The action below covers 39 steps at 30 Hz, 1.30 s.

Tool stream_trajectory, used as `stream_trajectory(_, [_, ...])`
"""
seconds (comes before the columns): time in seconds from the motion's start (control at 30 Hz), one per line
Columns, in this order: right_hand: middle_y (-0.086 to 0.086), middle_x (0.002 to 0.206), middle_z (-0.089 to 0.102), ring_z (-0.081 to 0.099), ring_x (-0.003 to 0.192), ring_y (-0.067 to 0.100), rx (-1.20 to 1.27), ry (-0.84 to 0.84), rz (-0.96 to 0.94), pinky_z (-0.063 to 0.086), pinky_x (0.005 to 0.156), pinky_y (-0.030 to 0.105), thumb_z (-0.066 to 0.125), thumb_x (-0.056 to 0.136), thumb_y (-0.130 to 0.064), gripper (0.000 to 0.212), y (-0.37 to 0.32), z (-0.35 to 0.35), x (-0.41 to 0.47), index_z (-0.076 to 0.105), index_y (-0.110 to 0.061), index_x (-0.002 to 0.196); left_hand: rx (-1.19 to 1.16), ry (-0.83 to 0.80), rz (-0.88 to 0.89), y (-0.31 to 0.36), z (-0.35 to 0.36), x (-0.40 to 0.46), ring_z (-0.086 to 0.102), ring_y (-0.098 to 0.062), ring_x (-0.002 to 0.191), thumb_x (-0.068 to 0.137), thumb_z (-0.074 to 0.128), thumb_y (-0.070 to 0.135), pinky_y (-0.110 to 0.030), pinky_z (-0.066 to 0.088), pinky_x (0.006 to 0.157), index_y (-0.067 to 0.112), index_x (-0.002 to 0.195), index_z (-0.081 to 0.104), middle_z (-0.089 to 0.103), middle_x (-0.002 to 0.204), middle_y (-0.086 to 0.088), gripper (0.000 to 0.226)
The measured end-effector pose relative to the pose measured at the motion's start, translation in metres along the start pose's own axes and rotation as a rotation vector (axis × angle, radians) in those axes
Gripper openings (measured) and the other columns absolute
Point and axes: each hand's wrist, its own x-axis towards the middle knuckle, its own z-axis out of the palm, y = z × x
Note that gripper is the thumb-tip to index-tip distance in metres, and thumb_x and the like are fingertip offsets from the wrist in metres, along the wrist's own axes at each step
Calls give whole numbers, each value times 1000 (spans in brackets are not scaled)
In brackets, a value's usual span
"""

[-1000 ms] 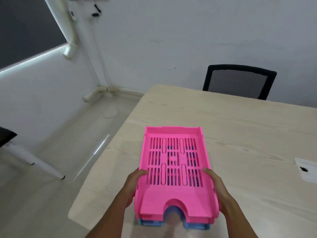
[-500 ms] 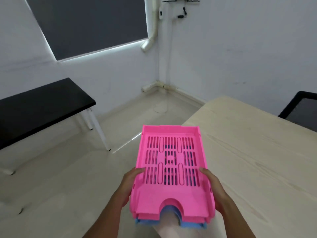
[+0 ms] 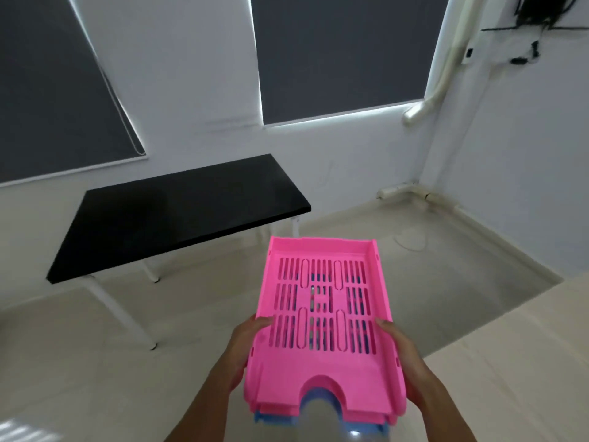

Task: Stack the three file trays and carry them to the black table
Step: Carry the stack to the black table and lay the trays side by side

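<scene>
A stack of file trays point(image 3: 322, 371) hangs in the air in front of me, a pink slotted tray on top, another pink edge under it and a blue tray point(image 3: 271, 427) at the bottom. My left hand point(image 3: 245, 349) grips the stack's left side. My right hand point(image 3: 404, 362) grips its right side. The black table point(image 3: 172, 212) on white legs stands ahead and to the left, against the wall, with its top bare.
The pale wooden table point(image 3: 510, 362) edge lies at my right. Beige floor point(image 3: 95, 346) stretches between me and the black table. Dark window blinds point(image 3: 338, 52) cover the wall behind it; a white pipe point(image 3: 446, 59) runs down the right corner.
My view has swung left, away from the wooden table. The black table has come to the middle left and looks nearer. Both hands keep the same hold on the stack.
</scene>
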Motion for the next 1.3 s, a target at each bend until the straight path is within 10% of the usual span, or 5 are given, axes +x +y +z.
stream_trajectory(0.3, [19, 110, 76, 70, 101, 41, -105, -112, 61, 41, 107, 62, 62, 83, -55, 56, -19, 81, 111, 70, -11, 117, -135, 119, -6, 19, -80, 54, 73, -38, 89, 64, 79, 39, -59, 55, 93, 3, 114, 72, 77, 102, -23, 63])
stream_trajectory(0.5, [10, 88, 79, 74, 75, 25, -149, -155, -2, 49, 73, 33, 51, 97, -37, 34, -61, 124, 198, 68, -11, 109, -123, 148, 39, 60, -114, 126, 74, -38, 89, 66, 75, 49, -61, 56, 92, 9, 114, 73, 77, 104, -22, 63])
stream_trajectory(0.67, [19, 105, 76, 73, 93, 38, -123, -208, 31, 50, 98, 57, 61, 85, -52, 56, -113, 167, 288, 66, -8, 121, -154, 194, 68, 122, -139, 196, 71, -42, 93, 70, 75, 44, -63, 53, 95, 6, 119, 69, 73, 110, -27, 63])
stream_trajectory(0.83, [26, 108, 73, 73, 86, 37, -157, -262, 4, 57, 75, 43, 55, 93, -41, 44, -168, 217, 359, 64, -8, 120, -145, 280, 81, 174, -174, 257, 66, -54, 107, 81, 67, 36, -65, 51, 98, 6, 117, 71, 72, 113, -29, 47])
stream_trajectory(1.3, [24, 107, 73, 72, 89, 37, -153, -352, 134, 57, 82, 48, 63, 86, -37, 51, -202, 386, 526, 63, -4, 124, -314, 344, 8, 224, -325, 403, 71, -42, 93, 78, 68, 27, -62, 53, 95, 0, 119, 68, 72, 113, -31, 49])
